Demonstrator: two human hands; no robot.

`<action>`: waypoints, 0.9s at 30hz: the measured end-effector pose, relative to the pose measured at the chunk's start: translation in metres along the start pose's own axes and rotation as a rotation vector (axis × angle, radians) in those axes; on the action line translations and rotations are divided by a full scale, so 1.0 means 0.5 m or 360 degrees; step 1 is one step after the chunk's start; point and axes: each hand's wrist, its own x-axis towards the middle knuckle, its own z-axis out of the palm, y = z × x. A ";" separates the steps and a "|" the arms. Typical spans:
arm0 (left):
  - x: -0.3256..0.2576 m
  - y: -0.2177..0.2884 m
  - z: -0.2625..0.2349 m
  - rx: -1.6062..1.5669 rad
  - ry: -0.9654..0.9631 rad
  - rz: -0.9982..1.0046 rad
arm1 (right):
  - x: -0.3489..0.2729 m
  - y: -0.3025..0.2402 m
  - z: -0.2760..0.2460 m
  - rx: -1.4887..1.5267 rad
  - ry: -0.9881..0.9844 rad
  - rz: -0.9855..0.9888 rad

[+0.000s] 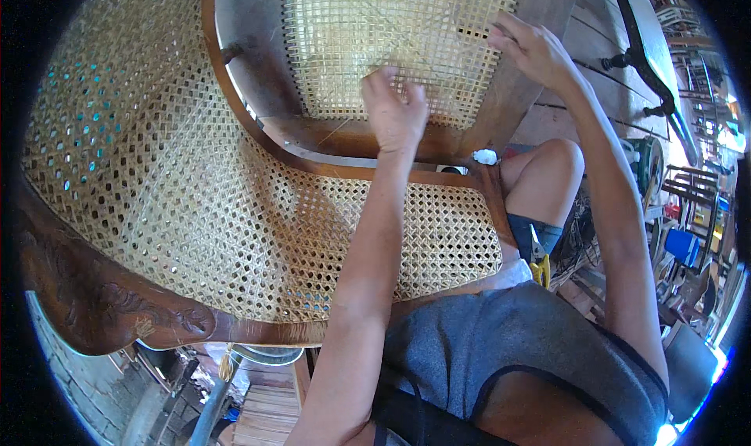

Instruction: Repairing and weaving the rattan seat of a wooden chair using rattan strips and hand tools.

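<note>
A wooden chair lies before me with a woven cane seat panel (336,47) at the top of the view, its far end cut off. Over the near middle of that panel is my left hand (395,113), its fingers curled down towards the weave; what they pinch, if anything, is hidden. My right hand (540,55) is at the panel's right border, fingertips drawn together by the edge holes, any strand between them too small to see. Thin loose cane ends stick out near the panel's lower left. The chair's curved cane back (258,219) runs beneath my left forearm.
Carved dark wood (102,297) edges the chair back at lower left. Yellow-handled scissors (540,262) rest by my leg, and a small white lump (485,156) sits at the frame's corner. A dark curved wooden piece (645,62) and stacked chair frames stand at right.
</note>
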 end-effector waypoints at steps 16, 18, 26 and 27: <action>0.048 -0.023 -0.052 -0.0509 -0.0139 -0.0262 | 0.007 -0.100 0.115 0.0184 -0.0697 0.0349; 0.037 -0.031 -0.046 -0.0445 -0.0155 -0.0242 | 0.012 -0.124 0.133 0.0075 -0.0529 0.0420; 0.020 -0.037 -0.036 -0.0300 -0.0109 -0.0474 | 0.041 -0.200 0.115 -0.0161 -0.0471 0.0378; 0.020 -0.036 -0.036 -0.0284 -0.0062 -0.0455 | 0.044 -0.205 0.117 -0.0170 -0.0454 0.0361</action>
